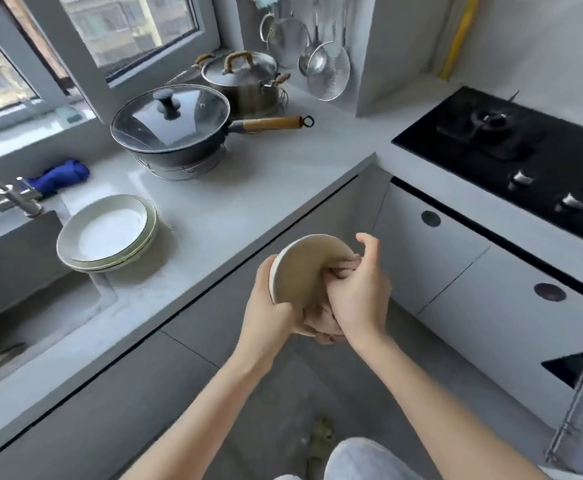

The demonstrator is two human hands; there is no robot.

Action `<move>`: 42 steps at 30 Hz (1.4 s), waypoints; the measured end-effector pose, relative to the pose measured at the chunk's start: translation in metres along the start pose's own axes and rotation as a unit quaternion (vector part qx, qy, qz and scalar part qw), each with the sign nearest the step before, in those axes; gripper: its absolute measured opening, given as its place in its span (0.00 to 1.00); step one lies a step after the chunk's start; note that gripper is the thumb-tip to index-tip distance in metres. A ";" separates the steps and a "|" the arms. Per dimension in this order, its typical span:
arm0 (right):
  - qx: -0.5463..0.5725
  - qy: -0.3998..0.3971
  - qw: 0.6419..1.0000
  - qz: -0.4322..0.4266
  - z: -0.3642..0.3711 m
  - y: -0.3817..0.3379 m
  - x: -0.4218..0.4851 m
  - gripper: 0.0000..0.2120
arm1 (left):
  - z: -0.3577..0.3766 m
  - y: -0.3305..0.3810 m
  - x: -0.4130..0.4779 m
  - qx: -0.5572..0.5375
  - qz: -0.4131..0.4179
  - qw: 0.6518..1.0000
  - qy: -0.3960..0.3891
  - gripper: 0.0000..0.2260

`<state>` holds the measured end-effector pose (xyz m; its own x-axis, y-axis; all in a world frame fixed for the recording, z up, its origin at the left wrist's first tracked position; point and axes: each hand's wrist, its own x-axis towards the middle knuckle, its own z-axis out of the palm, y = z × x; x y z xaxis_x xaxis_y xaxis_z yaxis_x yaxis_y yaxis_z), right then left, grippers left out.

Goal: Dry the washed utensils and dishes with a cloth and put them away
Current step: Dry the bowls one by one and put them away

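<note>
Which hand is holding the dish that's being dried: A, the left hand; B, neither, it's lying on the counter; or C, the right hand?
A: the left hand grips the dish by its rim, while the right hand holds a cloth against it.

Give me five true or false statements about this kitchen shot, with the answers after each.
1. The left hand grips the round beige dish by its rim. True.
2. The right hand is empty. False: it holds a pinkish-brown cloth against the dish.
3. The stack of white plates sits inside the sink. False: it stands on the grey countertop.
4. The dark wok with a wooden handle has a glass lid on it. True.
5. The blue cloth lies on the hob. False: it lies by the steel tap.
</note>
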<state>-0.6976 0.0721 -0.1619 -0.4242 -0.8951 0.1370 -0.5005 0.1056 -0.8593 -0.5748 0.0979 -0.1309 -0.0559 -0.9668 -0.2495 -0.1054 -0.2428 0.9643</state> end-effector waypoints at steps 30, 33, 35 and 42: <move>0.138 0.221 0.938 0.228 -0.499 0.213 -0.239 0.30 | 0.388 -0.061 -0.233 0.030 -0.172 0.887 -0.428 0.27; 0.112 0.166 0.929 0.310 -0.573 0.265 -0.241 0.40 | 0.459 -0.069 -0.224 -0.036 -0.240 0.882 -0.404 0.25; 0.114 0.079 0.920 0.366 -0.613 0.296 -0.232 0.46 | 0.512 -0.075 -0.222 -0.044 -0.267 0.874 -0.403 0.23; 0.147 -0.022 0.895 0.421 -0.681 0.375 -0.178 0.57 | 0.658 -0.104 -0.240 0.035 -0.309 0.844 -0.438 0.25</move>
<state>-1.3238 0.5655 -0.1732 -0.5247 -0.5692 -0.6331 0.2046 0.6375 -0.7428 -1.2036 0.4075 -0.2294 -0.6776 -0.2202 -0.7017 -0.4395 -0.6437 0.6265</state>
